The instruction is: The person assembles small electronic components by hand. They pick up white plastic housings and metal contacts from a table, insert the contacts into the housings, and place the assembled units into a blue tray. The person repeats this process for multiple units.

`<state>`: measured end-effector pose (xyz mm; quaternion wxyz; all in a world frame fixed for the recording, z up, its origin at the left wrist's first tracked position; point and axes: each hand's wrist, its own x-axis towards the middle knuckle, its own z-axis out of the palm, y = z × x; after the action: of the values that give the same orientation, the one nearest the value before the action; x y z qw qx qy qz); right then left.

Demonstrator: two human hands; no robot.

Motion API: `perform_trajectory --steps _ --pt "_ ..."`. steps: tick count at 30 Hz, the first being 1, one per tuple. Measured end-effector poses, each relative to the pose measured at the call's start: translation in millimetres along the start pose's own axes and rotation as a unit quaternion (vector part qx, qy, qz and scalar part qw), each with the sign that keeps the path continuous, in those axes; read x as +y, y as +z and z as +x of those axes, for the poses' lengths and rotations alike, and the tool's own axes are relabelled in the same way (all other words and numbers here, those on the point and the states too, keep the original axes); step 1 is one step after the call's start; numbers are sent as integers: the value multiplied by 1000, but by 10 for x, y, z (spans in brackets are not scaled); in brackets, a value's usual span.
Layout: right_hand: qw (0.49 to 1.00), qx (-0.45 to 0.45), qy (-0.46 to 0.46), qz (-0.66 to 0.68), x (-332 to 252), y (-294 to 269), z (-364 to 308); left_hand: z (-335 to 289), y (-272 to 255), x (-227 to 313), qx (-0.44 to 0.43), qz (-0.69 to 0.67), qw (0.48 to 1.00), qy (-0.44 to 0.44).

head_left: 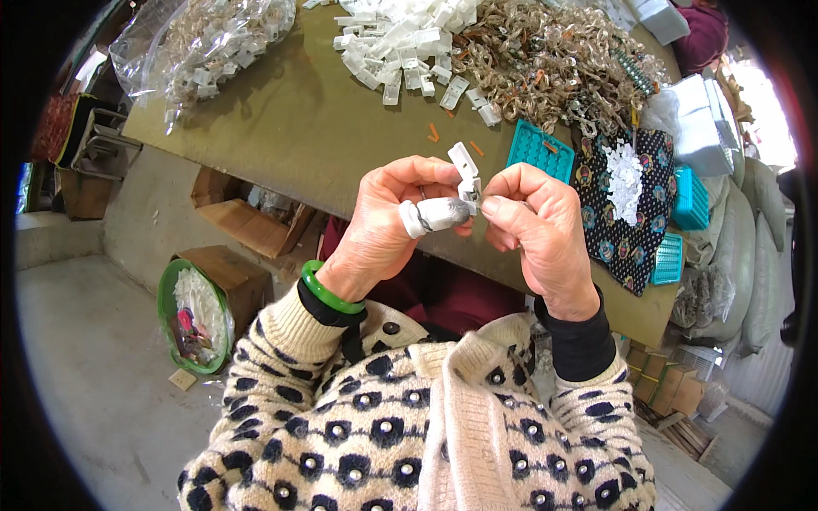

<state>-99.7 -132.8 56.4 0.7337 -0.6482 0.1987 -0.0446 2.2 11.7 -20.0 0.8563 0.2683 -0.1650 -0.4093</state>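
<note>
My left hand [388, 200] pinches a small white plastic case [464, 162] in front of my chest, its lid standing up open. A whitish wrap, grey at the tip, covers the thumb, and a green bangle [332, 294] circles that wrist. Close against the case's lower end is my right hand [545, 234], thumb and forefinger pressed together. Whatever those fingertips hold is too small or hidden to make out. Beyond both hands lie a heap of similar white cases [400, 47] and a tangled pile of clear-brown cord-like pieces [545, 68].
A turquoise plastic tray [537, 149] and a dark patterned cloth [626, 251] bearing small white pieces [625, 183] lie to the right on the olive table [281, 119]. A clear bag of parts [213, 51] sits at the far left. Below stands a green-rimmed basket [170, 336].
</note>
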Motion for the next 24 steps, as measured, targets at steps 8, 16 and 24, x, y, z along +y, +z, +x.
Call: perform_trajectory --steps 8,16,24 --pt "983 25 -110 -142 74 80 -37 16 23 0 6 33 999 41" --pt "915 105 -272 -277 275 126 -14 16 100 46 82 87 993 22" --pt "813 161 -375 -415 456 127 26 12 220 -89 141 173 972 78"
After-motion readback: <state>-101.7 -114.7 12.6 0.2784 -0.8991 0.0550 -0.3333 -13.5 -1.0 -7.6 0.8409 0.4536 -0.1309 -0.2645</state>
